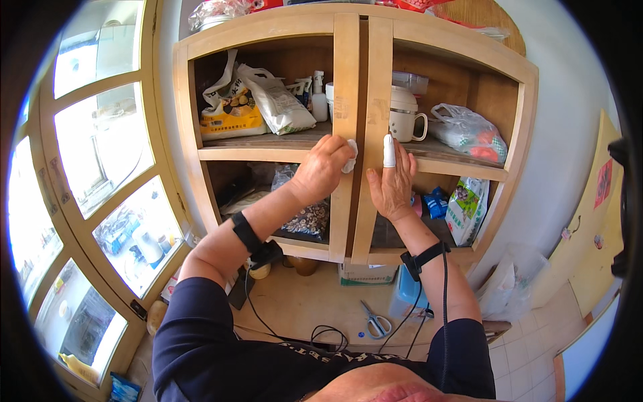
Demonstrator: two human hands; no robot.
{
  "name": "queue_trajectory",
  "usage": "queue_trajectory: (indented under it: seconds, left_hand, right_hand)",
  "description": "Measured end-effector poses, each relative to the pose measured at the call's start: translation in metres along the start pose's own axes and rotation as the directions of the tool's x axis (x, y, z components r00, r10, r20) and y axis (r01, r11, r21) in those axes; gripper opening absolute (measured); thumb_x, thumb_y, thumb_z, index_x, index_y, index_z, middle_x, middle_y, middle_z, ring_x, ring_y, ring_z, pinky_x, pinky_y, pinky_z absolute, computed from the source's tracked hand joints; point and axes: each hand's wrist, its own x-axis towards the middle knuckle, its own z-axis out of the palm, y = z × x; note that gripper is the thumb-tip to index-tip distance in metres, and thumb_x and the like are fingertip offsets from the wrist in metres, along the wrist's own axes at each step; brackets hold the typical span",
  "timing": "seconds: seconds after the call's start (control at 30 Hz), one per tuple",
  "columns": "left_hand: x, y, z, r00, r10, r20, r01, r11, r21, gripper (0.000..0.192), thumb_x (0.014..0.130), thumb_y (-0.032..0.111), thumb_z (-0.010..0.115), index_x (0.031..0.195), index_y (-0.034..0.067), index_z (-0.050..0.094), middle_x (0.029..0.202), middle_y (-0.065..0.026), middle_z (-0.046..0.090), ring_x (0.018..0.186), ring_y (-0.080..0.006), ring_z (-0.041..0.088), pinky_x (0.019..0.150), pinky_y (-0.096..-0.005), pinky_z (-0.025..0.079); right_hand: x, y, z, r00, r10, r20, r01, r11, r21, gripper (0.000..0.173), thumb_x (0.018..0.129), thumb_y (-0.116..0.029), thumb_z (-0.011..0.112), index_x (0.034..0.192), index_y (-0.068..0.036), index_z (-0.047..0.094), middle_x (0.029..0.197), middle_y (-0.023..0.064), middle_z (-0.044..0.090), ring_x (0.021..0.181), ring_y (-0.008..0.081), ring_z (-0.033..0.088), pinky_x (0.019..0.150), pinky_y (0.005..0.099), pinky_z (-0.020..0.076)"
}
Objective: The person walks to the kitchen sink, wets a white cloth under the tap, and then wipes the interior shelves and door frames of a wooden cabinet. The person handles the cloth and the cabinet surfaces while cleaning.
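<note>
My left hand (pixel 324 168) grips a crumpled white cloth or tissue (pixel 350 157) against the inner stile of the left cabinet door (pixel 345 211). Fingers apart, my right hand (pixel 394 188) rests on the stile of the right cabinet door (pixel 378 60). A white finger cover (pixel 389 152) sits on one of its fingers. Between the two stiles runs a narrow dark gap (pixel 362 100). Brownish marks (pixel 341 108) show on the left stile above the cloth, and a similar patch (pixel 378 110) shows on the right one.
Through the doors appear printed bags (pixel 233 113), a spray bottle (pixel 319 98), a lidded mug (pixel 403 115) and a knotted plastic bag (pixel 472 133). Below are scissors (pixel 376 321), black cables (pixel 329 336), a carton (pixel 366 275) and a blue container (pixel 409 291). A glazed door (pixel 75 161) stands left.
</note>
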Motion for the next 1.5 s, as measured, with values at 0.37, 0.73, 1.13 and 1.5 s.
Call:
queue_trajectory:
  seconds: [0.37, 0.73, 1.13, 1.5]
  left_hand:
    - [0.206, -0.018, -0.014, 0.916, 0.057, -0.396, 0.040, 0.972, 0.232, 0.008, 0.081, 0.007, 0.057, 0.085, 0.002, 0.062, 0.093, -0.0214, 0.058, 0.092, -0.0411, 0.057, 0.083, -0.0486, 0.047]
    - [0.159, -0.014, 0.035, 0.993, 0.006, -0.116, 0.042, 0.913, 0.406, 0.017, 0.077, -0.001, 0.055, 0.093, 0.001, 0.059, 0.095, -0.0194, 0.057, 0.094, -0.0367, 0.057, 0.084, -0.0438, 0.048]
    - [-0.023, 0.083, 0.079, 0.905, -0.255, 0.342, 0.198, 0.961, 0.193, 0.022, 0.073, 0.003, 0.059, 0.095, 0.001, 0.061, 0.099, -0.0156, 0.057, 0.102, -0.0343, 0.056, 0.088, -0.0386, 0.049]
    - [-0.175, 0.118, 0.083, 0.871, -0.338, 0.356, 0.399, 0.910, -0.113, 0.026, 0.072, -0.004, 0.058, 0.096, 0.003, 0.062, 0.098, -0.0147, 0.057, 0.091, -0.0326, 0.059, 0.079, -0.0383, 0.052]
  right_hand:
    - [-0.002, 0.005, -0.004, 0.999, -0.036, 0.020, 0.036, 0.999, -0.001, 0.071, 0.097, -0.044, 0.043, 0.149, 0.001, 0.026, 0.146, 0.0176, 0.041, 0.134, 0.0310, 0.036, 0.112, 0.0457, 0.0161]
    - [-0.001, 0.012, -0.005, 1.000, 0.019, -0.018, -0.011, 0.940, 0.341, 0.076, 0.099, -0.051, 0.034, 0.149, 0.005, 0.021, 0.150, 0.0208, 0.036, 0.139, 0.0315, 0.033, 0.115, 0.0436, 0.0101]
    - [0.004, 0.014, -0.009, 0.984, 0.113, -0.135, 0.022, 0.684, 0.730, 0.103, 0.089, -0.070, 0.046, 0.147, 0.011, 0.020, 0.150, 0.0261, 0.030, 0.141, 0.0320, 0.029, 0.117, 0.0391, 0.0168]
    - [0.004, 0.016, -0.003, 0.994, 0.034, -0.106, 0.039, 0.788, 0.615, 0.101, 0.089, -0.069, 0.046, 0.150, 0.005, 0.012, 0.154, 0.0240, 0.024, 0.143, 0.0325, 0.024, 0.117, 0.0407, 0.0142]
